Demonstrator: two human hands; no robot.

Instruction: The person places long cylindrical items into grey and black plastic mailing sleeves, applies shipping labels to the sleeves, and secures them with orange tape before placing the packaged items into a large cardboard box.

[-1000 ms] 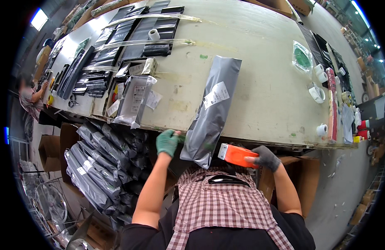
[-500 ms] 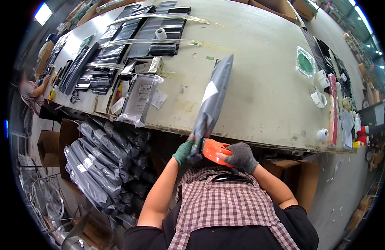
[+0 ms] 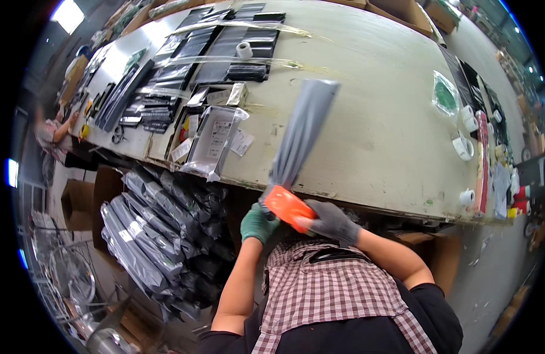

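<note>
A pale worktable fills the upper middle of the frame; its near edge bends from centre left toward lower right, just above the worker's hands. At lower left, under that edge, I note a heap of grey parcels.

The grey package is at the frame's centre, reaching over the near edge. Its long axis runs lower left to upper right, steeply; the broad, flat end points to the top of the frame, and the body narrows into folds at the lower end. To its left, an open tray sits at the table edge; to its right, a wide stretch of tabletop reaches a white roll.

The hands are close together. The grey-gloved right hand is clamped on an orange tool, laid across the package's lower end, its front toward upper left. The green-gloved left hand is closed about that end, fingers partly hidden.
</note>
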